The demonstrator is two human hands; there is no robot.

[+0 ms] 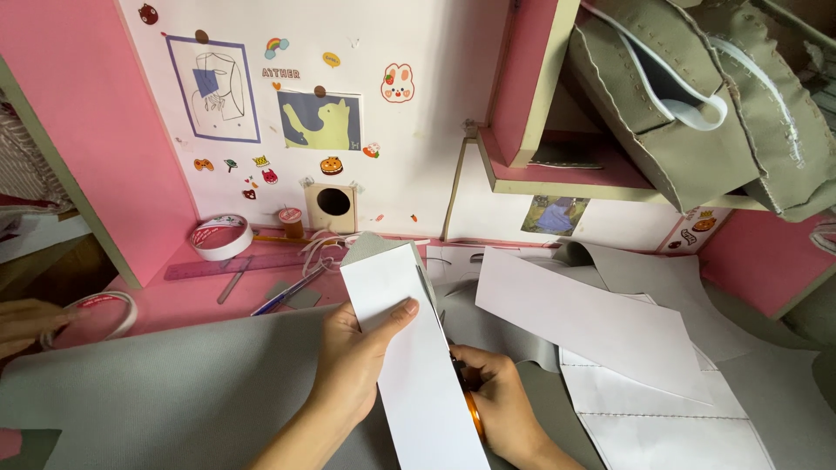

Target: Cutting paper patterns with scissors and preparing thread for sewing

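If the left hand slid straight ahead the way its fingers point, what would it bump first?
Probably only the white paper strip that the left hand already grips; beyond its far edge lies more white paper, though depth is unclear.

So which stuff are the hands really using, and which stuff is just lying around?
In use:
left hand, holding the white card strip
right hand, working the orange-handled scissors
grey fabric under the strip

Lying about:
tape roll
purple ruler
blue pen
thread spool
spare white sheet
grey bags on the shelf
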